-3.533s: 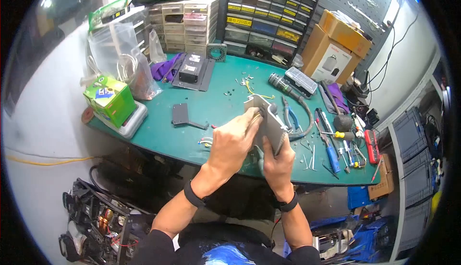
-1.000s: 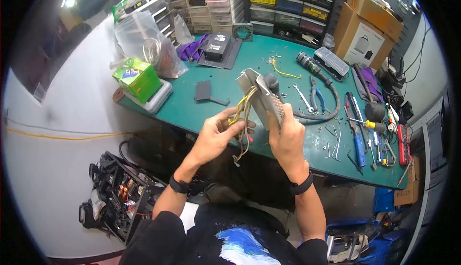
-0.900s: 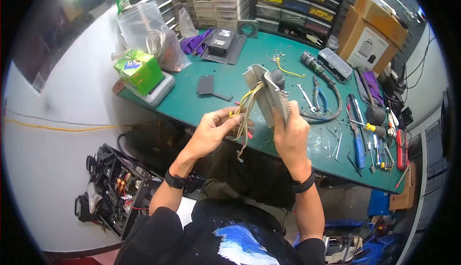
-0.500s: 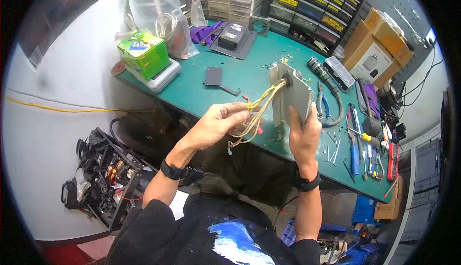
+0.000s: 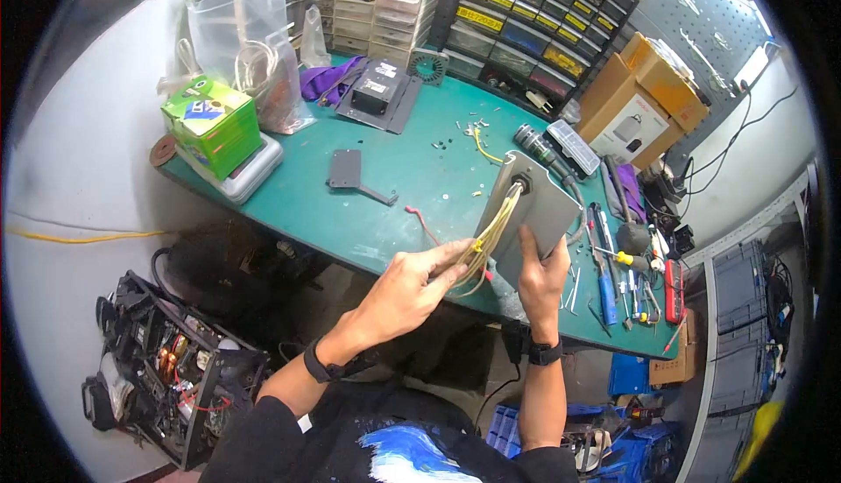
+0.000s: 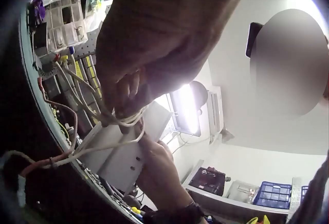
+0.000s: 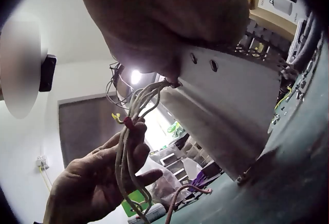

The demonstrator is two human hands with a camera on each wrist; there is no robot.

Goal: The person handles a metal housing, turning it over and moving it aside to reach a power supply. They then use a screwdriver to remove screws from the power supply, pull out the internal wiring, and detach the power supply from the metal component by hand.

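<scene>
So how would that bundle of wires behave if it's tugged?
Probably floppy: the wires sag and curve between the panel and the left hand. Likely light: a loose hold carries them. Pulling would probably tug the panel, gripped by the right hand, as they pass through its hole.

green box (image 5: 213,124), parts drawers (image 5: 517,32), cardboard boxes (image 5: 644,98), blue-handled screwdriver (image 5: 604,280)
</scene>
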